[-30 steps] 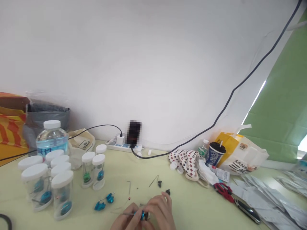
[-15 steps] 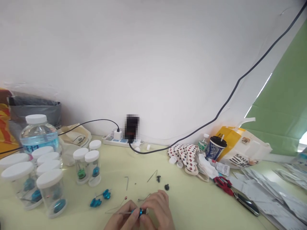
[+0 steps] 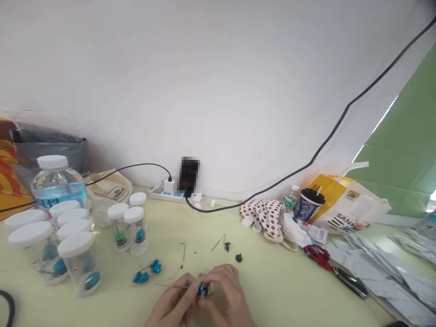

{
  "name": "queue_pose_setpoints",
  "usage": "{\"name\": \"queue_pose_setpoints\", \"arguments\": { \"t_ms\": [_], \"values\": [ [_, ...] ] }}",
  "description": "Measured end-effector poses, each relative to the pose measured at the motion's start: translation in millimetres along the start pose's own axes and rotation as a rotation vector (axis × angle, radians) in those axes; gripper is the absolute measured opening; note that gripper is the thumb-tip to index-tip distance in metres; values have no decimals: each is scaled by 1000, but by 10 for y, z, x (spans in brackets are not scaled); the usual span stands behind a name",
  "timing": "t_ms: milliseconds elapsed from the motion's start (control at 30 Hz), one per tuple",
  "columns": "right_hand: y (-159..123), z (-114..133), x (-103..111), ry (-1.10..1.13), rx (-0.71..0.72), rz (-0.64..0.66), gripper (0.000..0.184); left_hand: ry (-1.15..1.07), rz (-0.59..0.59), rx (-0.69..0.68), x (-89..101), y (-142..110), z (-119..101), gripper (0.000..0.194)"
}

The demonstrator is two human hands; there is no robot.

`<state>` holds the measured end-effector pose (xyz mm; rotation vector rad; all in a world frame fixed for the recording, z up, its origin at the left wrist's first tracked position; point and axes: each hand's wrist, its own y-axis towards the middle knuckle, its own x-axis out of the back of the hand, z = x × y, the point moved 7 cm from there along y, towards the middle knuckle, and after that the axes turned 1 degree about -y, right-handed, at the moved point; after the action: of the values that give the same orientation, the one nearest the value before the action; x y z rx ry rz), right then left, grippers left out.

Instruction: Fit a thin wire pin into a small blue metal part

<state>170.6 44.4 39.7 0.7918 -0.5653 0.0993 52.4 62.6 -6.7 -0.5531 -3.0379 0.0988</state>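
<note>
Hands come first, low in the centre of the frame: I see the left hand (image 3: 175,299) pinching a small blue part (image 3: 200,289) on a thin rod, just above the pale green worktop (image 3: 279,281). On the right hand (image 3: 230,293), the fingers curl narrowly about the part's dark end; whether they grip it, I cannot tell.

Two blue pieces (image 3: 141,277) lie near the left hand, so room is tighter there. To the right, a broad stretch of worktop separates my right hand from the red-handled scissors (image 3: 318,256) and the fanned white packets (image 3: 391,284) along the lower right.

Just beyond the fingers sit two hex keys (image 3: 184,252) and two black knobs (image 3: 239,258). White-lidded jars (image 3: 75,244) crowd the left edge, with a large bottle (image 3: 59,193) behind them.

At the back edge, a power strip (image 3: 175,196) stands near the centre; a patterned cloth (image 3: 267,218), a cup (image 3: 309,206) and a carrier bag (image 3: 357,204) fill the right. Behind rises a white wall (image 3: 238,91), crossed by a black cable (image 3: 318,152), with a green blind (image 3: 405,145) at the far right.
</note>
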Motion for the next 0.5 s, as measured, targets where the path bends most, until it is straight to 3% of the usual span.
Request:
{"name": "queue_pose_setpoints", "arguments": {
  "t_ms": [200, 333, 500],
  "values": [
    [-4, 23, 19, -5, -17, 2, 12, -24, -67, 3, -23, -66, -136, 46],
    [-13, 11, 21, -7, -33, 3, 14, -21, -131, 30, -2, -80, -96, 47],
    [-26, -9, 19, 0, -45, -5, 16, -14, -99, 23, -9, -69, -49, 44]
  ]
}}
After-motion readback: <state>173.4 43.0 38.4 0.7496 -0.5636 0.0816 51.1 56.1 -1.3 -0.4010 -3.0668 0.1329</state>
